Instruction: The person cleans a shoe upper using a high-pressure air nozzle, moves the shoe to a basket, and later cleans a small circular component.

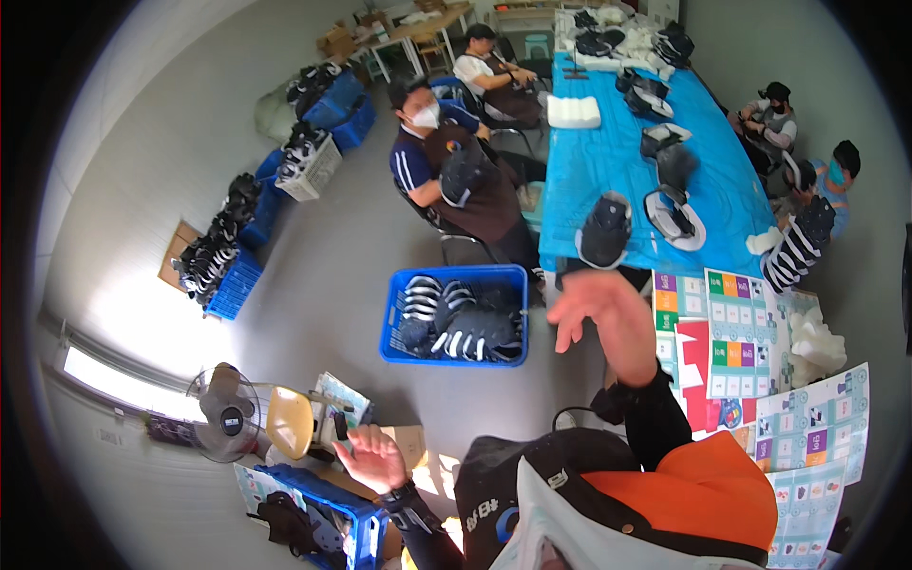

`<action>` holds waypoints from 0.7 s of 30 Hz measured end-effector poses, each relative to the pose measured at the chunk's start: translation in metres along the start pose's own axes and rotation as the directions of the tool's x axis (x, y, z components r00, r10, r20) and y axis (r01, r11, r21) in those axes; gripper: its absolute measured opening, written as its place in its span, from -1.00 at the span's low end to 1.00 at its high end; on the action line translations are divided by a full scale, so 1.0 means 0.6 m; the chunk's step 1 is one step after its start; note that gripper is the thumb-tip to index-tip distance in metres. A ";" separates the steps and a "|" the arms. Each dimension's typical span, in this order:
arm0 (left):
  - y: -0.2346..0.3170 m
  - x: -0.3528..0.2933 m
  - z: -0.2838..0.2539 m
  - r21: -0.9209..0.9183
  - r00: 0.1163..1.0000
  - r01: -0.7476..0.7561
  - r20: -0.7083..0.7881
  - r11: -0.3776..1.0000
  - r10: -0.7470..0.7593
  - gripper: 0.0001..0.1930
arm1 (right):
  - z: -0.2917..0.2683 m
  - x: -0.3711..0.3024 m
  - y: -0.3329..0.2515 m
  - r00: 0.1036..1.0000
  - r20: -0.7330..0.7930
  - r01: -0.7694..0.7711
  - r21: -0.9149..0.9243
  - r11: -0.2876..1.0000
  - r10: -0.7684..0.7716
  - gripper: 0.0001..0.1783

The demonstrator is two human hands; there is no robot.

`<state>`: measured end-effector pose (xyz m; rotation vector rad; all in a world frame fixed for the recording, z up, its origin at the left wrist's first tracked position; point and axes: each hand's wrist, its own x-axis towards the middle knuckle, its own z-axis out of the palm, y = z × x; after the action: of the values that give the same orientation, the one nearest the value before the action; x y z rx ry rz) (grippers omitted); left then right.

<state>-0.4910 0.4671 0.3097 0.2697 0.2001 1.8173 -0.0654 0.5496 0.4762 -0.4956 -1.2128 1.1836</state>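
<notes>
My left hand (370, 461) is raised at the lower left, its fingers apart and nothing in it. It appears beside a cardboard box (407, 445). My right hand (603, 309) reaches out near the front corner of the table with the blue cover (570, 157); its fingers are spread and hold nothing. Just beyond it, on the table, is a dark, rounded, shoe-like item (605, 231). A similar dark piece with a white rim (674, 220) lies to its right. Dark bands circle both my wrists.
A blue crate (385, 328) of dark, white-striped items stands on the floor ahead. Printed colourful sheets (736, 328) cover the surface at right. Seated people work along both table sides; one (456, 161) holds a dark item. A fan (228, 413) and yellow chair (290, 423) stand left.
</notes>
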 end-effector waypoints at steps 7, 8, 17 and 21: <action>0.036 -0.024 -0.085 0.522 0.969 0.237 -0.072 0.819 -0.235 -0.62 | 0.032 0.007 0.103 0.902 -0.051 -0.248 -0.873 0.420 0.428 -0.25; 0.030 -0.028 -0.064 0.686 0.956 0.294 -0.201 0.666 -0.215 -0.65 | -0.003 -0.015 0.151 0.886 0.101 -0.037 -0.957 0.287 0.453 -0.20; -0.003 -0.039 -0.004 0.876 0.888 0.332 -0.166 0.348 -0.429 -0.53 | -0.255 -0.024 0.219 0.759 -0.645 -0.521 -0.516 0.680 0.091 -0.69; -0.066 -0.003 0.057 0.970 0.852 0.222 -0.145 0.098 -0.503 -0.63 | -0.205 -0.057 0.104 0.767 -0.521 -0.440 0.000 0.898 0.376 -0.71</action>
<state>-0.4439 0.4754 0.3311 1.2383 1.2060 0.8409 0.0216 0.5760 0.3673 -1.1409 -0.7271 1.2337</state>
